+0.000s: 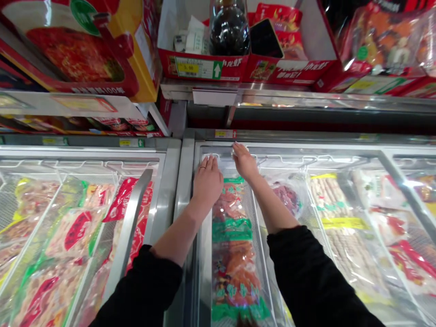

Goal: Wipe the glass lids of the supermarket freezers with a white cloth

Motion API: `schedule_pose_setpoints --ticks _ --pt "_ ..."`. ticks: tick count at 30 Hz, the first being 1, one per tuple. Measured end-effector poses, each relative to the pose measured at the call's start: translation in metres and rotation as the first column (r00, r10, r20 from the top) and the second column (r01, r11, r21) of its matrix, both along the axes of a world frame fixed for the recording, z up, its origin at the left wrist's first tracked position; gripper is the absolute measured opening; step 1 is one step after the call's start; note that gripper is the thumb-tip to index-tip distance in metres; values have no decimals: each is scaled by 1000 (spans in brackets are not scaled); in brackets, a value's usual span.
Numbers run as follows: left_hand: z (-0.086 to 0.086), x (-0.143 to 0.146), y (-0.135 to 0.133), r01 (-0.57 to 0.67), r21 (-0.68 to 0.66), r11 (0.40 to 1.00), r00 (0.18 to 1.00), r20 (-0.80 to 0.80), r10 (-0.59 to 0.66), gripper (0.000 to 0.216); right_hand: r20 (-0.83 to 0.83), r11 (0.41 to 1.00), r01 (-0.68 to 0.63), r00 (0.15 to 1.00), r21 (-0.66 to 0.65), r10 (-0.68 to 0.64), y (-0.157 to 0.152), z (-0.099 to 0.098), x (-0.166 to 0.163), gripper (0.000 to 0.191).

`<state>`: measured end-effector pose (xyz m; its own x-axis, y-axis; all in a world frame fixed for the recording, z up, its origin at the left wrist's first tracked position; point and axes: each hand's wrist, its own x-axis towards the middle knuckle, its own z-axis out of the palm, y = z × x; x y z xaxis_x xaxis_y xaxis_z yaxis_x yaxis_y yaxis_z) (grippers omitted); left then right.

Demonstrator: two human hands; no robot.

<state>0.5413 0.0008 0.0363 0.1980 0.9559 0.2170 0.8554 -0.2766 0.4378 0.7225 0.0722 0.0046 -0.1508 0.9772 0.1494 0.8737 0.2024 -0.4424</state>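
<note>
My left hand [208, 179], with a ring on one finger, lies flat near the far left corner of the freezer's glass lid [262, 259]. Its fingers are stretched out, pointing away from me. To its right, my right hand [244, 162] rests at the far edge of the same glass, fingers bent and drawn together. A small whitish bit shows at its fingertips; I cannot make out what it is. Beneath the glass, in front of my hands, lie green-edged packs of reddish meat [236, 272]. A clear bag with dark red contents [286, 196] sits right of my right forearm.
A second freezer [172, 181] stands at the left, with a slanting metal handle [134, 218] and bagged frozen food [73, 234]. Above the far edge runs a metal shelf [293, 97] bearing red cartons [204, 68], a dark bottle [229, 32] and a phone-like black slab [266, 40].
</note>
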Motion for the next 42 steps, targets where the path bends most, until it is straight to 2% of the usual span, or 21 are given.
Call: schedule_pose_setpoints --ticks 3,7,9,12,14,16,18,21,25,27,29,32,34,36,38,42 --pt "-3 3 4 -27 -3 1000 999 24 27 59 -39 990 -141 989 -1 141 -3 2 -9 56" --pt "-2 0 4 -20 -41 999 1000 21 21 62 -57 962 -273 961 -16 271 -38 6 17 58" --pt "0 -1 3 -15 -43 999 1000 25 16 64 -52 966 -257 965 -23 256 -46 6 36 60" --pt "4 1 2 -26 -40 999 1000 -1 26 62 -41 991 -135 990 15 136 -34 2 50 59" --pt "7 2 1 -36 -51 998 998 -47 34 57 -46 997 -53 997 49 56 -16 -1 42 57" --pt "9 3 1 -42 -67 997 995 -93 35 52 -52 998 -25 998 56 28 -2 -2 23 56" --pt "10 3 1 -45 -77 996 992 -119 36 50 -52 997 -67 996 37 69 0 -3 1 56" --pt "13 3 1 -54 -69 996 990 -132 45 52 -50 976 -218 975 10 218 -28 -2 -17 57" --pt "19 4 -9 -67 -17 998 990 -124 65 54 -59 940 -341 938 18 342 -81 0 8 57" --pt "21 4 -20 -67 -14 998 990 -127 64 54 -66 948 -318 946 16 319 -90 1 28 58" --pt "19 3 -35 -54 -38 998 990 -133 48 57 -67 967 -256 964 13 256 -81 1 38 58" --pt "13 1 -52 -26 -52 998 991 -129 20 61 -80 989 -149 986 13 149 -55 0 23 58" --pt "9 -1 -57 -42 -39 998 993 -109 37 61 -97 990 -142 985 7 142 -48 0 2 59" --pt "7 -2 -56 -72 -36 997 994 -84 69 60 -104 977 -213 972 -3 212 -60 1 -13 60" --pt "6 -2 -54 -86 -39 995 995 -62 84 58 -98 950 -311 946 -13 308 -86 3 -13 61" --pt "7 -2 -54 -94 -19 995 996 -6 94 56 -88 919 -394 916 -19 391 -133 7 21 58"
